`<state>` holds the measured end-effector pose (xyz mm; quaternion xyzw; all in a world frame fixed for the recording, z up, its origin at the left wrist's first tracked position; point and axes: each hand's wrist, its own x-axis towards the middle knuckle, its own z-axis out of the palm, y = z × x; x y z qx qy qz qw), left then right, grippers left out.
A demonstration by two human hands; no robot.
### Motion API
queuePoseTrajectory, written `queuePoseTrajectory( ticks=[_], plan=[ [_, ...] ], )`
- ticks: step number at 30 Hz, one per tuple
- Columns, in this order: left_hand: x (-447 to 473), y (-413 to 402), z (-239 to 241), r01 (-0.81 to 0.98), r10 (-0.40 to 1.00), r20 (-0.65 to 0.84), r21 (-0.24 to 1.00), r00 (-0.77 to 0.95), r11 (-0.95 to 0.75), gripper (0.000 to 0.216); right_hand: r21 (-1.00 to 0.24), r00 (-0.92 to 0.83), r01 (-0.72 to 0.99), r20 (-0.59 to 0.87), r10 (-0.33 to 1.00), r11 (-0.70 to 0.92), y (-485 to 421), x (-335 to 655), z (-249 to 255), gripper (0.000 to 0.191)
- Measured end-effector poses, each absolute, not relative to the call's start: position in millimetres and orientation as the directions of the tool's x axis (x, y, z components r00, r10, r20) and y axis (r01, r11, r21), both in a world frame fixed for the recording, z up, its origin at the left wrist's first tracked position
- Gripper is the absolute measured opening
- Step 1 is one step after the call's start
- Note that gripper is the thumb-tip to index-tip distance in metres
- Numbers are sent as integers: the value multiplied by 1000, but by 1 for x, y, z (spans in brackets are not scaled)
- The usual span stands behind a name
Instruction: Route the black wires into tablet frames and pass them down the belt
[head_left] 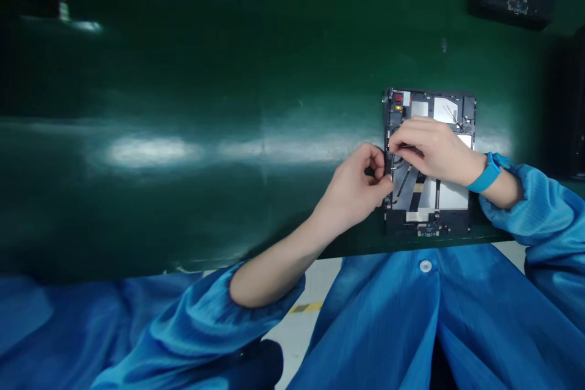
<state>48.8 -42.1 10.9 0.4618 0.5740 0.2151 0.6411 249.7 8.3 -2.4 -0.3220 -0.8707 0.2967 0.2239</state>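
An opened tablet-like device [452, 198] lies near the front edge of the green table, its insides facing up. Silver-white panels, dark ribbon cables and small boards show in its black frame. My right hand [439, 146] reaches over its middle, fingertips pinched at the left rim; what they hold, if anything, is too small to make out. Just below, at the same rim, my left hand [351, 189] has its fingers curled and its thumb against the frame's edge. Anything between those fingers is hidden. A blue wristband [485, 179] circles my right wrist.
A second opened device [516, 3] of similar look sits at the back right of the green table [192, 207]. Something dark [576, 103] stands at the right edge. Blue cloth [27, 323] shows beyond the table's front edge at lower left.
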Motion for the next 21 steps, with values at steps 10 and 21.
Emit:
queuePoseTrajectory(
  ticks=[10,21],
  plan=[
    [44,-28,5,241,836,-479,873,267,423,29,-686,-686,397,220,693,610,10,244,-13,23],
    [44,-21,5,250,798,-519,853,308,458,33,-655,-665,448,210,716,608,19,244,-7,23]
  ],
)
